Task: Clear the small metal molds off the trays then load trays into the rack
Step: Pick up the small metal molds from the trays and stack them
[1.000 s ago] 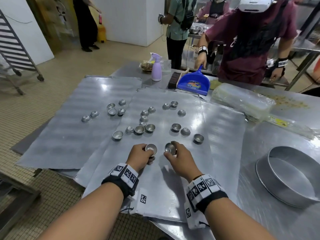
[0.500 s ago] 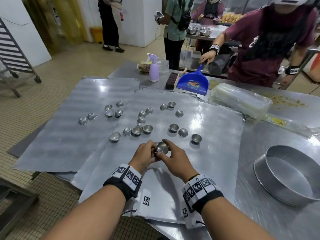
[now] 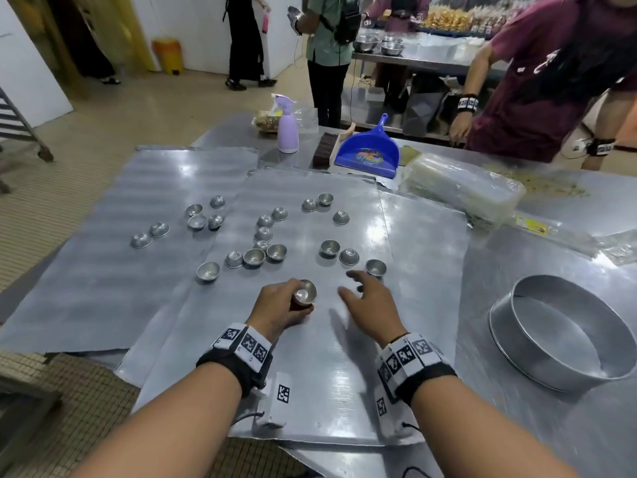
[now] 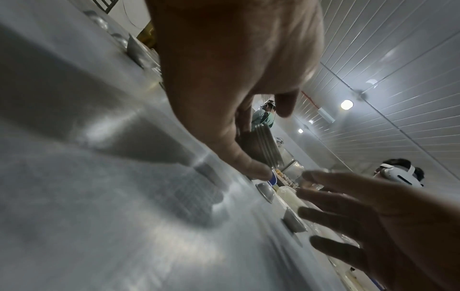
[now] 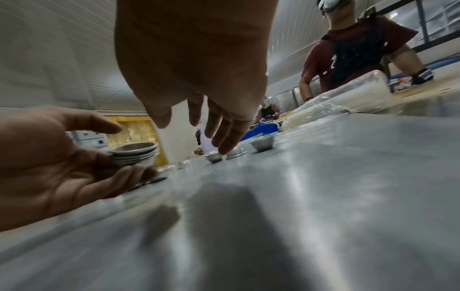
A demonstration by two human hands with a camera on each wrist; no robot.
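My left hand (image 3: 281, 305) grips a nested stack of small metal molds (image 3: 305, 293) just above the middle tray (image 3: 310, 374); the stack (image 5: 134, 152) shows several rims in the right wrist view and lies edge-on (image 4: 267, 145) in the left wrist view. My right hand (image 3: 365, 298) hovers open to the right of the stack, fingers spread toward three loose molds (image 3: 375, 267) (image 3: 349, 256) (image 3: 329, 248). Several more molds (image 3: 254, 257) lie scattered on the middle tray and on the left tray (image 3: 86, 281).
A third tray (image 3: 431, 243) lies under the middle one at the right. A round metal cake ring (image 3: 562, 331) stands at the right on the table. A blue dustpan (image 3: 367, 155), brush, purple spray bottle (image 3: 287, 127) and plastic bags sit at the far edge. People stand behind; a rack (image 3: 17, 122) stands at the far left.
Each hand held one mold, then they met and nested the molds. Now my right hand has let go and moved right, fingers spread, while the left keeps the stack.
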